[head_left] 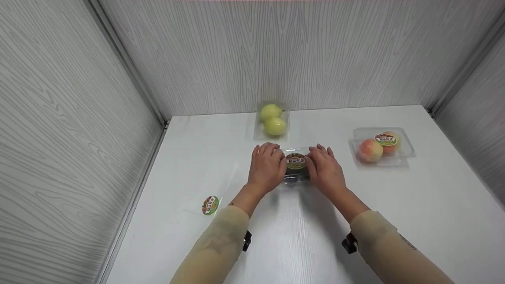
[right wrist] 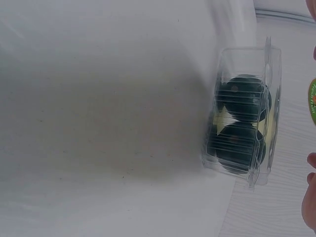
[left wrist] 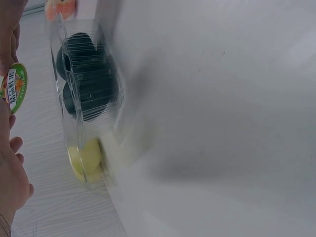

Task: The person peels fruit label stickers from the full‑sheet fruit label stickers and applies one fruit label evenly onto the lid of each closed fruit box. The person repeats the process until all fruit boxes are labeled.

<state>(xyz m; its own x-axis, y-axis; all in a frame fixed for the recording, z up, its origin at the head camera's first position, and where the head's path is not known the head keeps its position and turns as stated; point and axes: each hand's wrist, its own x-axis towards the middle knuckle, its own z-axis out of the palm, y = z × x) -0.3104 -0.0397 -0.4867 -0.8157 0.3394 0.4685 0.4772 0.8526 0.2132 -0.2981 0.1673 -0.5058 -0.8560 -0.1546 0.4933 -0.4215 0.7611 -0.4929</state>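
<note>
My left hand (head_left: 268, 167) and right hand (head_left: 327, 169) pinch an oval printed sticker (head_left: 296, 161) by opposite sides. In the left wrist view the sticker (left wrist: 18, 88) is above the lidded clear plastic box (left wrist: 81, 129), apart from it. Dark green round fruits (right wrist: 242, 145) fill much of that box. My left hand (left wrist: 12, 180) shows low in the left wrist view, while my right hand (right wrist: 310, 202) is cut off by the right wrist view's edge. The fingertips on the sticker are partly hidden.
Two yellow-green fruits (head_left: 275, 126) are in a clear box behind. At the right, another clear box (head_left: 408, 148) holds two peach-like fruits (head_left: 370, 150) and bears a sticker (head_left: 386, 139). A clear sheet with one sticker (head_left: 210, 205) lies at left. Walls stand around the table (head_left: 292, 244).
</note>
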